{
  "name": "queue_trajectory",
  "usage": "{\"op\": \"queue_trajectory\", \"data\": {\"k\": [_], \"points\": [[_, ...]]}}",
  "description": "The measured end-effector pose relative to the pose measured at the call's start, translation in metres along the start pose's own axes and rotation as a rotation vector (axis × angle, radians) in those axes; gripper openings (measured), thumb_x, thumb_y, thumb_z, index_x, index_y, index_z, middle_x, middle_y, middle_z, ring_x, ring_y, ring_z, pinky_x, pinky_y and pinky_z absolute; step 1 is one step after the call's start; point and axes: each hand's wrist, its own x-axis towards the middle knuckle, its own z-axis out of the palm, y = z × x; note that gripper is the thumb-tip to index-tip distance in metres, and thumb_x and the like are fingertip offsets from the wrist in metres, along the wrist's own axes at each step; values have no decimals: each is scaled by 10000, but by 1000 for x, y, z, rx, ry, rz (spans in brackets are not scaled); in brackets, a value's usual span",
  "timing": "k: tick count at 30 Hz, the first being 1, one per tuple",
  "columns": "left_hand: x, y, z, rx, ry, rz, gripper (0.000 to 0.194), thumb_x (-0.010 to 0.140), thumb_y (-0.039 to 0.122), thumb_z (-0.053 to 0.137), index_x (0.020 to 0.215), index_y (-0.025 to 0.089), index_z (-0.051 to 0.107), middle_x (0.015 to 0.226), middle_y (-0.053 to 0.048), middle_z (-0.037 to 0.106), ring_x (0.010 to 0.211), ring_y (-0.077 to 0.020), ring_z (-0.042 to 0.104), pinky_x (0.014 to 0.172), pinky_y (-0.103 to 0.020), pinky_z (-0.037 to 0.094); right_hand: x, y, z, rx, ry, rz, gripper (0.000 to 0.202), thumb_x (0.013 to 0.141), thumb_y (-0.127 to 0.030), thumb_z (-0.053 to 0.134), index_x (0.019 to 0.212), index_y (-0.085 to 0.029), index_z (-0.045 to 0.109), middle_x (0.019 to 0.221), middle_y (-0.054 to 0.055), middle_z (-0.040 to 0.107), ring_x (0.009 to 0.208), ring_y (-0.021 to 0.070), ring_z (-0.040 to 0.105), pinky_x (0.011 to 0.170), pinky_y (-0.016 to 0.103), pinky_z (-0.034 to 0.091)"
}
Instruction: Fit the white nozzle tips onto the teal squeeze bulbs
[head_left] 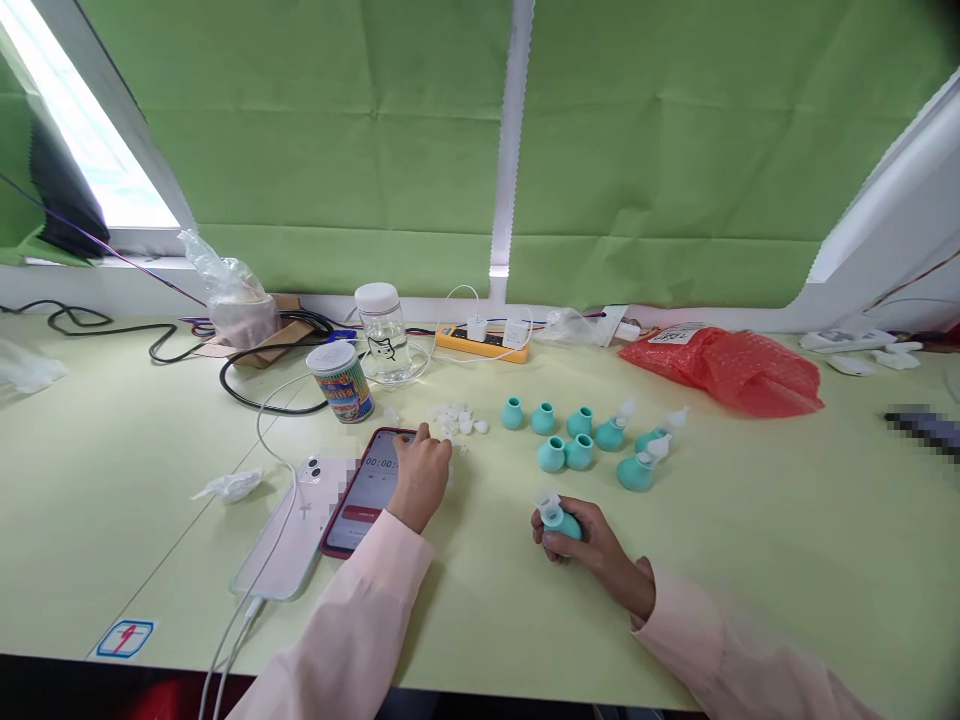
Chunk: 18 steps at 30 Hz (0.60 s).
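Note:
My right hand (589, 545) is wrapped round a teal bulb (564, 526), which has a clear plastic piece (549, 506) at its mouth. Over the upper right edge of a red-cased phone (367, 490) is my left hand (421, 475), its fingers bent down; whether they pinch anything is too small to tell. Just beyond the left fingertips lies a pile of small translucent white pieces (454, 418). Several teal bulbs with open mouths (512, 413) stand ahead of my right hand, and three others, one of them here (635, 472), carry white tips.
A pink phone (289, 525) with a white cable lies at the left. Behind are a striped can (343, 385), a clear jar (385, 340) and an orange power strip (480, 343). A red plastic bag (727, 370) lies back right, and a dark blurred object (926, 430) at the right edge.

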Motion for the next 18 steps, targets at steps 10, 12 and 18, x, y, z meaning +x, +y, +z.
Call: {"op": "queue_trajectory", "data": {"k": [10, 12, 18], "points": [[-5, 15, -13, -663, 201, 48, 177, 713, 173, 519, 863, 188, 613, 855, -71, 623, 864, -206, 510, 809, -413, 325, -1, 1, 0, -199, 97, -76, 297, 714, -365, 529, 923, -168, 453, 625, -25, 440, 478, 64, 371, 439, 203, 323], [-9, 20, -17, -1057, 130, 69, 167, 676, 237, 579, 821, 162, 614, 842, -66, 625, 811, -179, 548, 768, -345, 399, -1, 1, -1, -303, 137, -136, 296, 733, -356, 513, 966, -187, 448, 647, -25, 455, 507, 71, 388, 465, 202, 339], [-16, 26, -25, -1669, -254, 57, 268, 532, 238, 696, 759, 116, 623, 774, -65, 615, 717, -169, 573, 653, -289, 471, 1, 7, -4, -529, 208, -285, 248, 728, -351, 518, 906, -181, 545, 756, 8, 570, 658, 130, 515, 588, 230, 420]]}}
